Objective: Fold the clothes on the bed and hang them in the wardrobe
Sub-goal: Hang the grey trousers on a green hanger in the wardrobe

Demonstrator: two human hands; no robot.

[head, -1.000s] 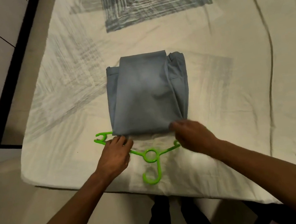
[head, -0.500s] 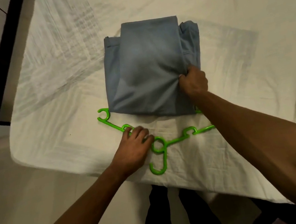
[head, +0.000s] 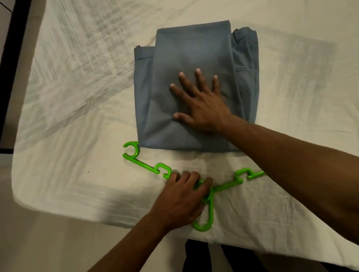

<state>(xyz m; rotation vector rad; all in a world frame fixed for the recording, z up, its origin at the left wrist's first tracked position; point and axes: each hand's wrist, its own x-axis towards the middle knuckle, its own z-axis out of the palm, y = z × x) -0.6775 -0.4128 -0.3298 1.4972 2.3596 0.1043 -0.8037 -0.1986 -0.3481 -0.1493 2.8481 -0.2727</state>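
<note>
Pressing folded trousers [head: 190, 63] flat, right hand [head: 202, 106]; no labels legible.

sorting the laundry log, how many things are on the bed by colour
Blue-grey: 1, the folded trousers under the flat right hand
Green: 1, the plastic hanger gripped at its neck by the left hand
Total: 2 on the bed sheet
</note>
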